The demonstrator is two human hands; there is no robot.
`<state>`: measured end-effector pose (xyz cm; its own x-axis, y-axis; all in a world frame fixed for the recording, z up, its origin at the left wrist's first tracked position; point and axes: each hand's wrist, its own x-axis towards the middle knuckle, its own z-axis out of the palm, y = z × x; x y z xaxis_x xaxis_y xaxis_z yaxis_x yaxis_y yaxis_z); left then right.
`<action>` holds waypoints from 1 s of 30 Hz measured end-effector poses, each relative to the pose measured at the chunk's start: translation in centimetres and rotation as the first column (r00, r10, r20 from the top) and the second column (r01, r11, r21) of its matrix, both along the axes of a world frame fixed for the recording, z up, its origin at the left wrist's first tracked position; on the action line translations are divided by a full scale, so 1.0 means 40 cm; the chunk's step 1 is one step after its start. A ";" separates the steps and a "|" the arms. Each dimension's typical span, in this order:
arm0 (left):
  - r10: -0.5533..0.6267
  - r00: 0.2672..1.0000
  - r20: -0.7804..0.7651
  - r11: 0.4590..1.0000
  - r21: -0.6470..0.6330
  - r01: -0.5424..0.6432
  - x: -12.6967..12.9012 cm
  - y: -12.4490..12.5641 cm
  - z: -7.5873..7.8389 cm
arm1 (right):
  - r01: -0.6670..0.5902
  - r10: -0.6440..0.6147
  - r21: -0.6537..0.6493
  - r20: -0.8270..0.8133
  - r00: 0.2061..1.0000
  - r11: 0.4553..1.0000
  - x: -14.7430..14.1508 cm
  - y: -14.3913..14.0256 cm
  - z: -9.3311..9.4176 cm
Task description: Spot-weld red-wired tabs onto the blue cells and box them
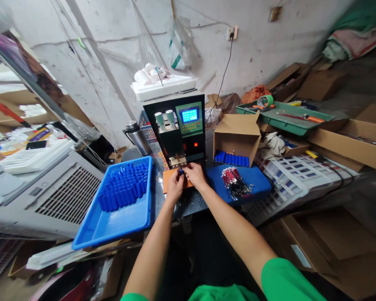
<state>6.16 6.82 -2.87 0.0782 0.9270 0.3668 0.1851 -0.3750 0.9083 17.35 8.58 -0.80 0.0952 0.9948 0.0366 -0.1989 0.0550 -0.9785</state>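
My left hand [174, 185] and my right hand [195, 174] meet over an orange pad [167, 179] and together pinch a small blue battery cell [181, 171] just under the metal tips of a black spot-welding machine [178, 129]. The machine has a green panel with a lit blue screen [189, 115]. A blue tray [113, 217] to the left holds several blue cells [125, 184]. To the right, a bundle of red and black wires [235, 182] lies on a blue mat [257, 179].
An open cardboard box [236, 138] with more blue cells [232, 159] stands behind the mat. A steel flask [138, 136] is left of the machine. A green tray [285, 117] with tools, tape and cardboard boxes fill the right. A grey ventilated casing [50, 196] sits at left.
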 end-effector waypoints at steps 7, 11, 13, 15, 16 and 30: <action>-0.005 1.000 -0.003 1.000 0.010 0.005 -0.003 0.009 -0.009 | 0.025 -0.025 0.023 0.004 1.000 0.999 -0.001 0.002 -0.002; 0.004 1.000 -0.011 1.000 0.023 -0.003 -0.003 0.012 -0.012 | 0.021 -0.021 0.003 0.001 1.000 1.000 -0.001 0.001 0.000; 0.009 1.000 -0.020 1.000 0.024 -0.009 -0.003 0.013 -0.013 | 0.018 -0.018 -0.001 -0.008 1.000 1.000 -0.002 0.000 0.002; 0.013 0.999 -0.030 1.000 0.023 -0.012 -0.005 0.014 -0.015 | 0.015 -0.015 0.002 -0.017 1.000 1.000 -0.001 -0.002 0.004; 0.019 0.999 -0.039 1.000 0.024 -0.018 -0.006 0.015 -0.017 | 0.013 -0.013 0.003 -0.020 1.000 1.000 -0.001 -0.003 0.005; 0.033 0.993 -0.112 0.999 0.044 -0.028 -0.005 0.007 -0.014 | -0.034 0.036 -0.017 0.147 0.988 0.999 0.017 -0.001 -0.024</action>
<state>5.97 7.10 -3.45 0.0930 0.9134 0.3964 0.2976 -0.4054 0.8643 18.05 8.56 -1.77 0.0551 0.9979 0.0330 -0.0540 0.0359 -0.9979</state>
